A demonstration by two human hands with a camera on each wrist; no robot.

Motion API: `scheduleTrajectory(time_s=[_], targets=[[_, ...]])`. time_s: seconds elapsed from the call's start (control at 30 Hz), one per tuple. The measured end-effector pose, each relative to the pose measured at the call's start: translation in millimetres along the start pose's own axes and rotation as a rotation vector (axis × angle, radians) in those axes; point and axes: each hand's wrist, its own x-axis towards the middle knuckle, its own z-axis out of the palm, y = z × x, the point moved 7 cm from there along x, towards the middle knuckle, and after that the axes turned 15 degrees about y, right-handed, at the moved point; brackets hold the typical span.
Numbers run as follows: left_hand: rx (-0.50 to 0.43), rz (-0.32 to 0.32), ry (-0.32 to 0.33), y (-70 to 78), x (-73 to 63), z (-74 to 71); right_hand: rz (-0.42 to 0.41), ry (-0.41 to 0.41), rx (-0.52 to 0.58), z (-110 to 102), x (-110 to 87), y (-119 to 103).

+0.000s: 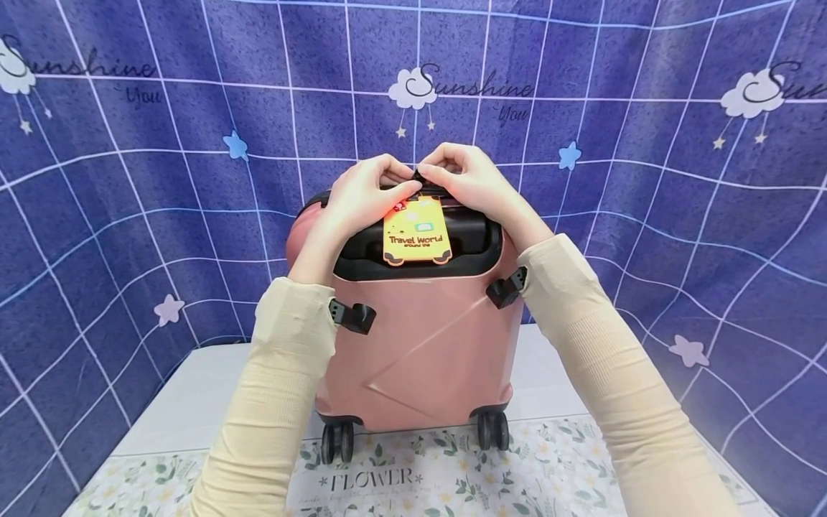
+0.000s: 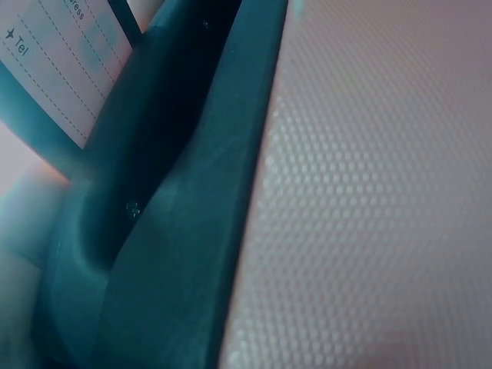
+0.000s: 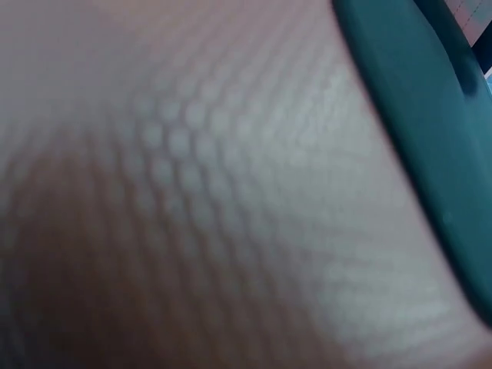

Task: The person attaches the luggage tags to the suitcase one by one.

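A pink suitcase [image 1: 426, 345] stands upright with a black recessed panel [image 1: 362, 248] near its top. Over that panel hangs a yellow luggage tag [image 1: 416, 237] printed "Travel World". At the tag's upper end, my left hand [image 1: 362, 192] pinches its black strap [image 1: 418, 177] between thumb and fingers. From the other side my right hand [image 1: 477, 181] pinches the same strap, fingertips close to the left ones. In the left wrist view the tag's lined back [image 2: 65, 69] shows "Tel". Fingers partly hide how the strap runs. The right wrist view mostly shows blurred textured shell [image 3: 254, 154].
Black wheels [image 1: 493, 429] carry the suitcase on a white surface with a floral mat [image 1: 543, 474] at the front. A blue gridded curtain [image 1: 213, 237] surrounds it at the back and sides. Black wrist mounts [image 1: 352, 316] sit at both cuffs, before the shell.
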Motion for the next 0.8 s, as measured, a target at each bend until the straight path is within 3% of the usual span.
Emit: scheduleTrajectory(time_s=[0.4, 0.67, 0.8], targets=[[0.017, 0.005, -0.002, 0.1, 0.7, 0.6, -0.054, 0.051, -0.023, -2.5, 0.7, -1.3], [0.015, -0.002, -0.003, 0.0, -0.1, -0.2, -0.024, 0.018, 0.031, -1.5, -0.9, -0.5], [0.023, 0.005, -0.002, -0.3, 0.3, 0.3, -0.05, 0.024, 0.036, -2.5, -1.2, -1.5]])
